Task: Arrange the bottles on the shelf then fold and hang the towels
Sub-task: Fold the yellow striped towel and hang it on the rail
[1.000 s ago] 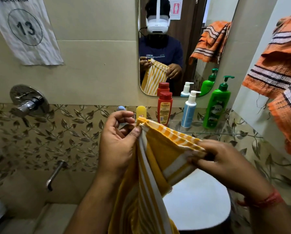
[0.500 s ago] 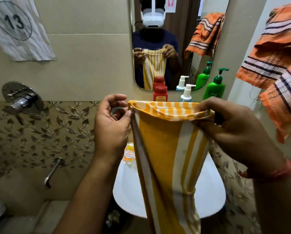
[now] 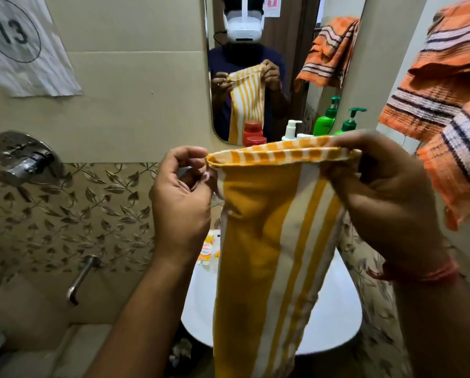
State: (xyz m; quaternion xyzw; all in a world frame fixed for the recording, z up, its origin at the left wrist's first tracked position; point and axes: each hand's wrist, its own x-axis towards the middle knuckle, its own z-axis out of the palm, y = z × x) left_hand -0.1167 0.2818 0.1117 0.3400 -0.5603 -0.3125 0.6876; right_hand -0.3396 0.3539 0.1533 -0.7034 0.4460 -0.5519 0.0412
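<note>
Bottles (image 3: 349,120) stand behind the towel, apparently shelved. Orange towel (image 3: 444,85) hangs at right. Yellow towel (image 3: 272,227) over basin (image 3: 334,320), folded lengthwise, unhung; left hand (image 3: 182,197) and right hand (image 3: 384,192) pinch its top corners.

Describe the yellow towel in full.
The yellow towel is woven cloth, deep yellow with cream stripes running lengthwise and a checked band along its top edge. Folded into a narrow strip, it hangs straight down in front of the white sink. The left hand pinches its top left corner; the right hand grips the top right.
</note>
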